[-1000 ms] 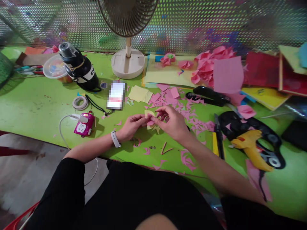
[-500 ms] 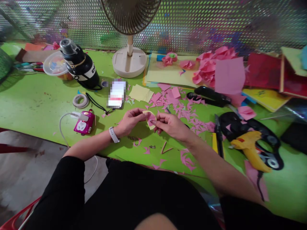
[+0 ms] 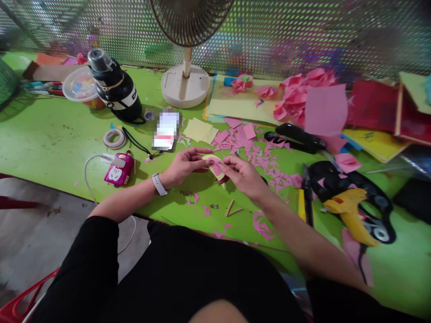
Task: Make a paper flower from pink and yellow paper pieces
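Between my two hands, above the green table, is a small folded piece of yellow and pink paper (image 3: 217, 168). My left hand (image 3: 187, 167) pinches its left side with thumb and forefinger. On the right side, my right hand (image 3: 243, 174) grips it between thumb and fingers. Pink paper scraps (image 3: 247, 139) lie scattered just beyond the hands, beside a small stack of yellow paper squares (image 3: 200, 130). A thin pink stick bent in a V (image 3: 232, 209) rests on the table below my hands.
A white fan (image 3: 185, 87) stands at the back, with a black bottle (image 3: 116, 89) and a phone (image 3: 166, 130) to its left. Nearby are a tape roll (image 3: 114, 139) and a purple power adapter (image 3: 119, 170). At right lie a black stapler (image 3: 296, 138) and a yellow glue gun (image 3: 353, 215).
My hands keep hold of the folded paper, which has tilted and shows more of its yellow edge. The whole view has shifted slightly.
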`<state>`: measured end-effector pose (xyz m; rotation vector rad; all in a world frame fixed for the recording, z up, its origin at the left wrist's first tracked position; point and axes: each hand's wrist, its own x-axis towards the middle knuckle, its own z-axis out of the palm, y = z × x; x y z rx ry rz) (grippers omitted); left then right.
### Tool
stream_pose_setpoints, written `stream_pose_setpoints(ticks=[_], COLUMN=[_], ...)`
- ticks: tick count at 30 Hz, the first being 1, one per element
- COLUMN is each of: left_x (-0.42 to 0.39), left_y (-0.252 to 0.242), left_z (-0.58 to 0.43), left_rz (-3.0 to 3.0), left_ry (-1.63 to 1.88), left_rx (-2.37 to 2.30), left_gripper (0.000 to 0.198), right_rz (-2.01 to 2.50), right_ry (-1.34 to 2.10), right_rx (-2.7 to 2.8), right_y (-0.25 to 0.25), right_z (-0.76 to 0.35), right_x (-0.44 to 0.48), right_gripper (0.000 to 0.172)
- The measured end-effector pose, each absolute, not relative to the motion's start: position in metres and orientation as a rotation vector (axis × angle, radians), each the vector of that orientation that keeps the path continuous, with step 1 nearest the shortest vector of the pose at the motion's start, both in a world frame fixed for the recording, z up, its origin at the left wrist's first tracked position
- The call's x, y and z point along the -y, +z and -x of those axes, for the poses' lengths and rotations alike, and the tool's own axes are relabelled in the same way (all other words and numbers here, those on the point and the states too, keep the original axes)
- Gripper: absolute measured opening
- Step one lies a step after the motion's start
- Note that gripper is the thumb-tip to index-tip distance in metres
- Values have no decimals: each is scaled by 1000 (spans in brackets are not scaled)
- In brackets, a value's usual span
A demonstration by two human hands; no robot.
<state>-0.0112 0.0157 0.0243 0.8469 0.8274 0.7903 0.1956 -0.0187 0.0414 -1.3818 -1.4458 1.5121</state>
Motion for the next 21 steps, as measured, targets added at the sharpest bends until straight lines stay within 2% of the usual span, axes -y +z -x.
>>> stream_pose_setpoints(ticks=[6, 9, 21], left_x=[-17, -17, -17], left_y=[30, 30, 29], left_z=[12, 11, 12], left_rz=[-898, -947, -998], left_ry=[643, 553, 608], left_rx=[-889, -891, -864], left_gripper=[21, 22, 27], right_rz=[1424, 1428, 1414], right_ry=[1416, 1408, 1446], right_rx=[1622, 1626, 1512], right_y=[34, 37, 33], right_z=[-199, -198, -199], right_x=[20, 19, 18], right_gripper=[54, 54, 53])
